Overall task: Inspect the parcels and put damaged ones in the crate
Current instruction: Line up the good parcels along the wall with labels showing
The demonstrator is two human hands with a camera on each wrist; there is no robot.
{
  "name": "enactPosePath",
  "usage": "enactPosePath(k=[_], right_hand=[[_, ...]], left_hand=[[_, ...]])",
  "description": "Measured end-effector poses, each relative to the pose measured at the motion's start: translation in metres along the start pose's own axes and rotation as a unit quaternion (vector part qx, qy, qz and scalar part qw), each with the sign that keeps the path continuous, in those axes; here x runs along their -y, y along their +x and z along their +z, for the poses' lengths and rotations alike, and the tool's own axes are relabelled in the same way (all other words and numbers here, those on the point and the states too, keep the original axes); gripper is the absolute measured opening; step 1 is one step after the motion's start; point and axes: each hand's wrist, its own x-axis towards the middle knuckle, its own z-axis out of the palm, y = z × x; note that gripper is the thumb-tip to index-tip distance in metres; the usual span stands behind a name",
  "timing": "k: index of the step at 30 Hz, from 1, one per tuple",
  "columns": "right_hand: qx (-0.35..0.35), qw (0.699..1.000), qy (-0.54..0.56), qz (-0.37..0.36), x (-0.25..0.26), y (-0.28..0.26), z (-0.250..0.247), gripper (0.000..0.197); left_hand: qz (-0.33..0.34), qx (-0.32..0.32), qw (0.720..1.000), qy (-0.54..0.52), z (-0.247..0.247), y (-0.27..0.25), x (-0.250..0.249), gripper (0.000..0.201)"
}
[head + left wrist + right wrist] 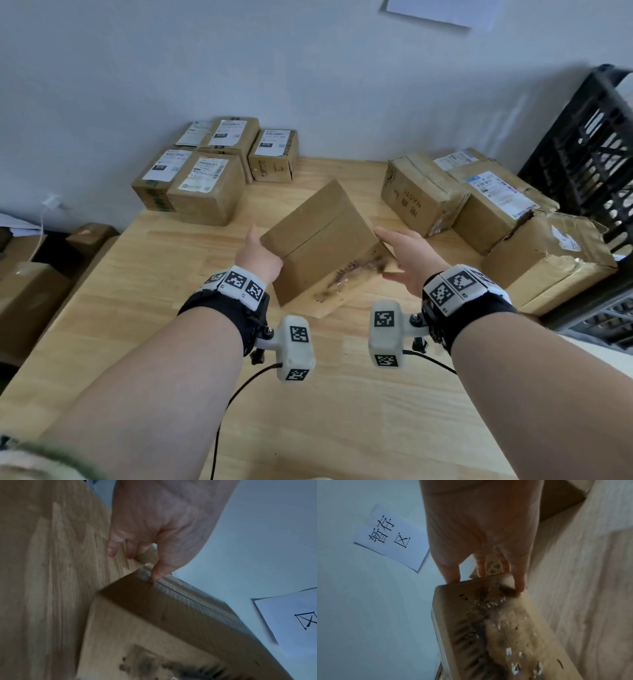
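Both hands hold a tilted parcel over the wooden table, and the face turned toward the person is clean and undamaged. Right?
Not clean: the parcel, held by the left hand and right hand, has dark stains and punctures on that face, seen clearly in the right wrist view.

A parcel (pixel 318 240) is held tilted above the middle of the table (pixel 137 308), between the left hand (pixel 258 255) on its left side and the right hand (pixel 411 257) on its right. Five parcels (pixel 212 168) are grouped at the table's far left corner. Three parcels (pixel 496 212) are placed at the far right, beside the crate (pixel 589 144) at the table's right edge.
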Motion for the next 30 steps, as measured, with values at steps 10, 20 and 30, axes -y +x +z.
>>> enactPosePath(k=[10, 20, 30], right_hand=[[0.038, 0.993, -0.011, -0.11, 0.028, -0.007, 0.019, 0.069], [0.029, 0.977, -0.119, -0.172, 0.034, -0.016, 0.021, 0.076], [0.05, 0.966, -0.24, -0.082, 0.029, -0.017, 0.011, 0.103]], left_hand=[[0.016, 0.075, 0.997, -0.013, -0.023, -0.013, 0.005, 0.124], [-0.072, 0.316, 0.921, -0.217, -0.026, -0.021, -0.01, 0.118], [-0.06, 0.21, 0.966, -0.142, 0.002, -0.023, -0.037, 0.065]])
